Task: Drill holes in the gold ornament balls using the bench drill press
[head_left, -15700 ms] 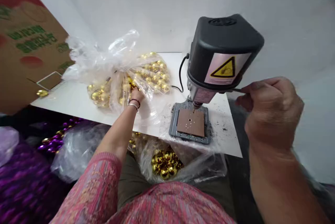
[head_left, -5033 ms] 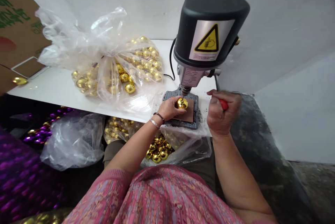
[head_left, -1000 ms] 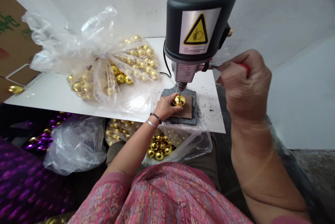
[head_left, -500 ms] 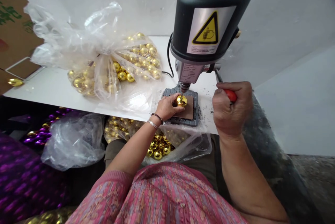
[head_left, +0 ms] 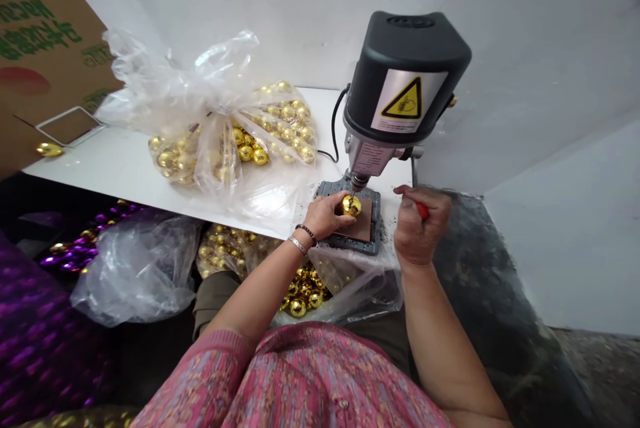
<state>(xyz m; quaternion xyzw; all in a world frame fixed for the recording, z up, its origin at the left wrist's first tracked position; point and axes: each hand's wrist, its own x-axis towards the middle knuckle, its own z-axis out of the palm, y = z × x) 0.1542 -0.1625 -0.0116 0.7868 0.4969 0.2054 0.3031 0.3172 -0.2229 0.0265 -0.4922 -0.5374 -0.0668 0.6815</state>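
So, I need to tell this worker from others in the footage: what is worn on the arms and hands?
Pink patterned knit sleeves pushed up past the elbows. The left hand has two wrist bands: one dark beaded, one thin silvery. The right hand is bare: no glove, no band.

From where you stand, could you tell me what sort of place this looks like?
Probably a small craft workbench. A benchtop drill press stands on a white table, the left hand holds a gold bauble under its bit, and clear bags of gold baubles lie beside it.

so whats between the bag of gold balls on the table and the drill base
Head view: only bare white table separates the bag of gold balls from the drill base.
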